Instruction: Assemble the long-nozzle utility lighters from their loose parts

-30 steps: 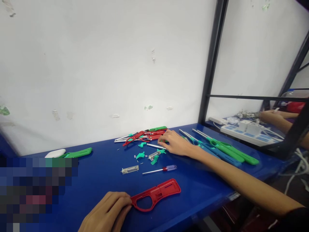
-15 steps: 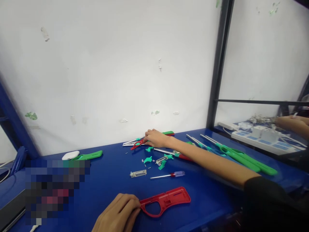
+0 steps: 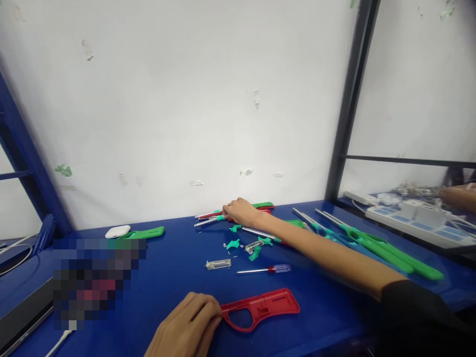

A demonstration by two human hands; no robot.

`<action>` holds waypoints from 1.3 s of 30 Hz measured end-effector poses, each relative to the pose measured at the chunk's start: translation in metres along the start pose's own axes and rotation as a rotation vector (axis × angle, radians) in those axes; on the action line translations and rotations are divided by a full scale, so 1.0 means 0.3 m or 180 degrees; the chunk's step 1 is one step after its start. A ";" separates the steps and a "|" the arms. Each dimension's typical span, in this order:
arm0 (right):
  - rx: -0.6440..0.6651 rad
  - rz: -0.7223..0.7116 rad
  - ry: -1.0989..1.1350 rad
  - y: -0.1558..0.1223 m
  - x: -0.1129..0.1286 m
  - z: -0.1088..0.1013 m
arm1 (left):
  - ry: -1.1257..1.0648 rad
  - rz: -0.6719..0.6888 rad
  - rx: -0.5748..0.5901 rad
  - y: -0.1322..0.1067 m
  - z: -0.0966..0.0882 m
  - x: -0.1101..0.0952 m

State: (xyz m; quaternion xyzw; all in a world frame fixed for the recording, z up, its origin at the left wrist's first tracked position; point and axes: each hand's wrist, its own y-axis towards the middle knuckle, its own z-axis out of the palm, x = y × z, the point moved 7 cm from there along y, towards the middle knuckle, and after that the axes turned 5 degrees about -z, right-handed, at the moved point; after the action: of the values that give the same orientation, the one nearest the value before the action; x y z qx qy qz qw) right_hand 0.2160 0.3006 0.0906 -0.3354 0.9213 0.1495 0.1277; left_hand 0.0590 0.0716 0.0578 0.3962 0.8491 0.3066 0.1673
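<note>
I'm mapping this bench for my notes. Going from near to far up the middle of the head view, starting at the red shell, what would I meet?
Red shell → screwdriver → farther clear tank → right hand → white wall.

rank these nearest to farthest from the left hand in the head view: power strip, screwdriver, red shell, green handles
1. Red shell: at the fingertips of the left hand
2. Screwdriver: beyond the shell
3. Green handles: right side of the table
4. Power strip: far right, past the dark frame
</note>
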 end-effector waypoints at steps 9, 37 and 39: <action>-0.0474 -0.0064 0.0141 -0.164 -0.018 -0.264 | 0.0002 -0.0037 0.0035 -0.008 0.001 -0.003; -0.0990 -0.0013 0.1797 -0.627 0.378 -0.277 | 0.0407 -0.0434 0.0147 -0.084 -0.029 0.047; -0.0959 0.0240 0.2033 -0.671 0.353 -0.236 | 0.0406 -0.0492 0.0224 -0.082 -0.034 0.055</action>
State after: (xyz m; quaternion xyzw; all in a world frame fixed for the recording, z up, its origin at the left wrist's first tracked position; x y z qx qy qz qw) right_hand 0.2599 0.0668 0.0821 -0.3460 0.8942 0.1758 -0.2232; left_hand 0.0292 0.0681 0.0487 0.3149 0.8963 0.2874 0.1220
